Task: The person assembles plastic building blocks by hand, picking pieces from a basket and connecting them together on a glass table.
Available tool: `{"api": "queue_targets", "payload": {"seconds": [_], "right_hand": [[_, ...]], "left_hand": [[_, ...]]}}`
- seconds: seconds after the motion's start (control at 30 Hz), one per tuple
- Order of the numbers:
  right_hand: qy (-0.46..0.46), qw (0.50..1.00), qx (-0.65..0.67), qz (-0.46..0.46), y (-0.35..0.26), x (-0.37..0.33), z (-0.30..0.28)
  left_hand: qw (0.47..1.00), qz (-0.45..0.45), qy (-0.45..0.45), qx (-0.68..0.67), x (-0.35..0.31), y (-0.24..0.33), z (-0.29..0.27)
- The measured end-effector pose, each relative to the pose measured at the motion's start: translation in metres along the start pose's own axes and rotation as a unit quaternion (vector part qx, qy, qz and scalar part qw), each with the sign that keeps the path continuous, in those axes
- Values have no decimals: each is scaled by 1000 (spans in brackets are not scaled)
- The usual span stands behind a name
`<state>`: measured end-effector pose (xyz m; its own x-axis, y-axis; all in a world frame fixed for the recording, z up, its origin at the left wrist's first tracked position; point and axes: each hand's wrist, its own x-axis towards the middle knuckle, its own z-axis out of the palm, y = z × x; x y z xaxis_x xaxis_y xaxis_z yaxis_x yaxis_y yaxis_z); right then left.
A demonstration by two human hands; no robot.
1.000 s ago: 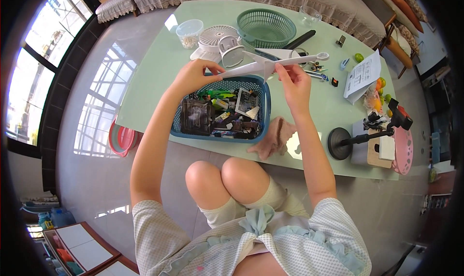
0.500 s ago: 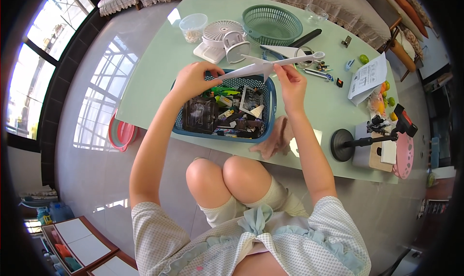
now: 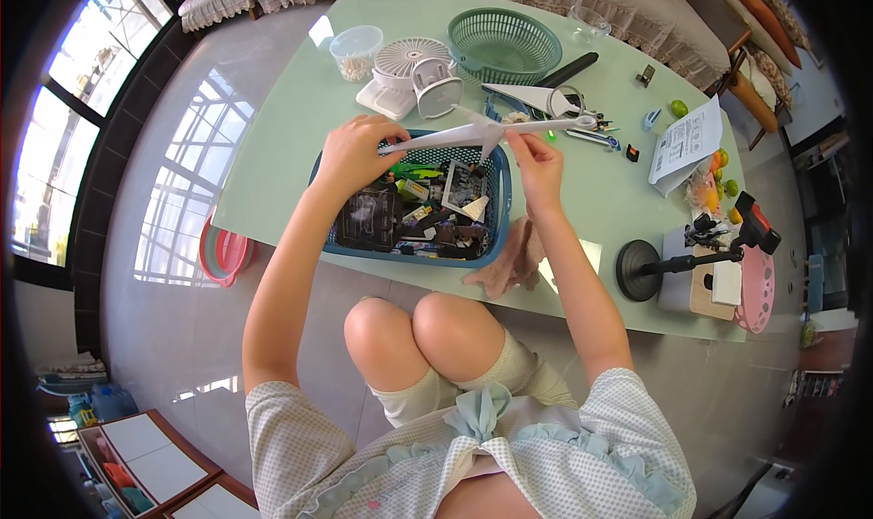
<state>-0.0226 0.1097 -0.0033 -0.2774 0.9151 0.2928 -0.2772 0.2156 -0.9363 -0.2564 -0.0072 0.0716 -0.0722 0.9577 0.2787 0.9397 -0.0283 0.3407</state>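
A long white piece (image 3: 446, 140) with thin blades spreading from a middle hub, much like a propeller, is held level over the far side of a blue basket (image 3: 502, 232). My left hand (image 3: 353, 158) pinches its left end between thumb and fingers. Just right of the hub, my right hand (image 3: 538, 166) grips it with thumb and fingertips; its right arm reaches on past that hand. Mixed small items fill the basket, among them a black tray-like piece (image 3: 368, 217), a pale square frame (image 3: 466, 188) and green pieces (image 3: 416, 171).
Beyond the basket stand a white fan (image 3: 411, 60), a clear tub (image 3: 356, 53) and a green basket (image 3: 503, 50). A brown cloth (image 3: 509, 262) lies at the table's near edge. Right are a black stand (image 3: 641, 272), a printed sheet (image 3: 684, 146) and fruit.
The white piece has dipped slightly at its right end, with my right hand lowered a little. Both hands keep their hold. The whole view has shifted slightly.
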Motion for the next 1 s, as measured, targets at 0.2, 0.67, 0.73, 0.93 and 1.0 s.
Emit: {"api": "queue_targets", "payload": {"seconds": [0.2, 0.67, 0.73, 0.93, 1.0], "right_hand": [[-14, 999, -44, 25, 12, -3, -13], [-113, 983, -113, 88, -24, -31, -60], [-105, 981, -130, 99, -24, -33, -77], [-64, 975, -175, 118, -22, -28, -119], [-54, 977, -177, 108, -17, -26, -132]], "left_hand": [[1000, 11, 14, 22, -1, -1, 9], [999, 6, 50, -20, -5, 85, 3], [996, 28, 47, -76, -5, 117, 10], [979, 89, 35, -177, -6, 193, 52], [976, 60, -14, -207, -2, 209, 66]]}}
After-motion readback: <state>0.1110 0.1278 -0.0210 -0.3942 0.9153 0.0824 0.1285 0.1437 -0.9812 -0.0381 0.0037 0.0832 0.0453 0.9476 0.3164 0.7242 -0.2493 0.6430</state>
